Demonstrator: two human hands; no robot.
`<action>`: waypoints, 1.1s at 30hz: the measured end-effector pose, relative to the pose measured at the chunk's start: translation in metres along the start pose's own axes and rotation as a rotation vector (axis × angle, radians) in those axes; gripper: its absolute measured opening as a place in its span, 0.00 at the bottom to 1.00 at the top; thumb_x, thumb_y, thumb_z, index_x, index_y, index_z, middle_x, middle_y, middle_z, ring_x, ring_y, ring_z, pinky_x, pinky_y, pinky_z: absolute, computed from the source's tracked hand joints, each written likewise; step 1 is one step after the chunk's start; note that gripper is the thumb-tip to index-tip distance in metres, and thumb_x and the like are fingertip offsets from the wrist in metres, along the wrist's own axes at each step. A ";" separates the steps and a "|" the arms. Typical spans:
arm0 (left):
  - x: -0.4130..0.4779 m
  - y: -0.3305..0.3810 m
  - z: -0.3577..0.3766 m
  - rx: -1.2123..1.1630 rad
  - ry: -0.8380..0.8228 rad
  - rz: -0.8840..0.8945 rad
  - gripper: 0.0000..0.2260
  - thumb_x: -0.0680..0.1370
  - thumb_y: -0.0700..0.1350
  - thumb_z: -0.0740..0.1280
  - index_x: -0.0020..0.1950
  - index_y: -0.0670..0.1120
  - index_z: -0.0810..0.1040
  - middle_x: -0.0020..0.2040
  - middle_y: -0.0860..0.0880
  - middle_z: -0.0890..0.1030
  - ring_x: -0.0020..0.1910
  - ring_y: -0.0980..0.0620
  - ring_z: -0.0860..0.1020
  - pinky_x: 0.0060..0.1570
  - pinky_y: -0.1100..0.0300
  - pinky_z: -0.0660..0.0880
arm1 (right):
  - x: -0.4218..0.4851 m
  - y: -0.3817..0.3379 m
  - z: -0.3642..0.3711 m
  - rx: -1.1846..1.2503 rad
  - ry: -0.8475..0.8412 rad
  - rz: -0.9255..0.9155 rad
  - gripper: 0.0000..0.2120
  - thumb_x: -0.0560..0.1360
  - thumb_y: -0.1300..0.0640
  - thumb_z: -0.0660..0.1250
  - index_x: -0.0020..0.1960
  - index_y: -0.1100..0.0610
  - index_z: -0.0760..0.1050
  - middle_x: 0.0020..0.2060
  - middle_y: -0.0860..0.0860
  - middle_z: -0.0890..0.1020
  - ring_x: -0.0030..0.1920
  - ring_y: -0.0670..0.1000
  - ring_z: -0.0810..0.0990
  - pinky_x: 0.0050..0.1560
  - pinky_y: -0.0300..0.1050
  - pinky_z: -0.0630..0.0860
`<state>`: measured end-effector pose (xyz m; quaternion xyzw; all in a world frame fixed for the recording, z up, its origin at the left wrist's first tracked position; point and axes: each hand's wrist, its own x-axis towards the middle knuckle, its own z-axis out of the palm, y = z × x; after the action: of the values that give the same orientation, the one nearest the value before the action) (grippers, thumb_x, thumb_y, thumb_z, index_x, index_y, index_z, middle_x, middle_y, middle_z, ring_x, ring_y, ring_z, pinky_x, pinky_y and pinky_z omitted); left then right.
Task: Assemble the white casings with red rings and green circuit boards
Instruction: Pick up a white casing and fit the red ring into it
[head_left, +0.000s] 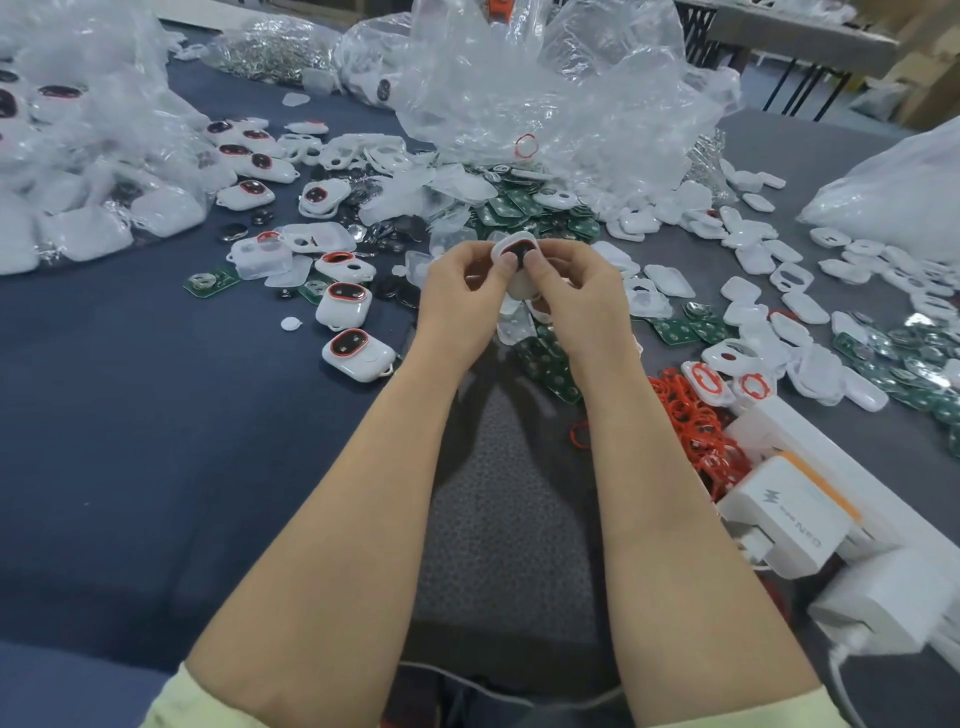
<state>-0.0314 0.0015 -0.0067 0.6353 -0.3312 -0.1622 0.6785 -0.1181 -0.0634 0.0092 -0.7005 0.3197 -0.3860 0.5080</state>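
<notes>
In the head view, the white casing (511, 248) is held up above the table at mid-frame, between both hands. It is a small rounded shell with a dark oval opening on its upper face, and a red ring (521, 240) edges that opening. The left hand (460, 293) pinches the casing's left side, thumb on top and fingers curled beneath. The right hand (579, 291) pinches the right side the same way, its thumb tip at the dark opening. The 2 thumbs cover much of the casing's face, and its lower part is hidden behind them.

Finished casings (352, 354) with red-rimmed dark windows lie on the blue cloth (156, 415) to the left. Green circuit boards (530, 210) are heaped just beyond the hands, at the foot of a crumpled clear plastic bag (545, 88). Empty white shells (753, 254) spread out to the right. A tangle of loose red rings (691, 421) lies near the right forearm, beside a white charger (784, 514) on a white power strip (810, 431). A grey mat (504, 493) lies between the forearms.
</notes>
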 end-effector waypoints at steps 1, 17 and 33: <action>0.000 0.000 -0.001 0.002 0.012 0.000 0.04 0.79 0.41 0.66 0.52 0.42 0.78 0.44 0.48 0.80 0.43 0.54 0.78 0.48 0.62 0.76 | 0.000 0.000 0.000 0.002 -0.007 0.003 0.02 0.77 0.59 0.67 0.50 0.55 0.77 0.45 0.51 0.82 0.45 0.48 0.80 0.47 0.43 0.78; 0.003 -0.003 0.002 0.211 0.042 0.040 0.09 0.80 0.42 0.64 0.56 0.39 0.76 0.50 0.43 0.80 0.47 0.49 0.77 0.51 0.57 0.74 | -0.001 0.003 0.005 0.073 -0.048 0.017 0.03 0.77 0.61 0.66 0.48 0.55 0.77 0.40 0.49 0.81 0.38 0.42 0.78 0.41 0.36 0.76; -0.002 0.005 0.002 0.002 -0.006 -0.009 0.07 0.79 0.40 0.66 0.56 0.41 0.78 0.51 0.44 0.81 0.49 0.51 0.79 0.55 0.55 0.77 | 0.002 0.006 0.004 0.170 -0.050 0.032 0.05 0.78 0.61 0.64 0.47 0.53 0.76 0.44 0.52 0.80 0.45 0.49 0.77 0.47 0.45 0.76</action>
<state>-0.0354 0.0024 -0.0025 0.6370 -0.3304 -0.1666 0.6762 -0.1139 -0.0652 0.0034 -0.6591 0.2840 -0.3859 0.5797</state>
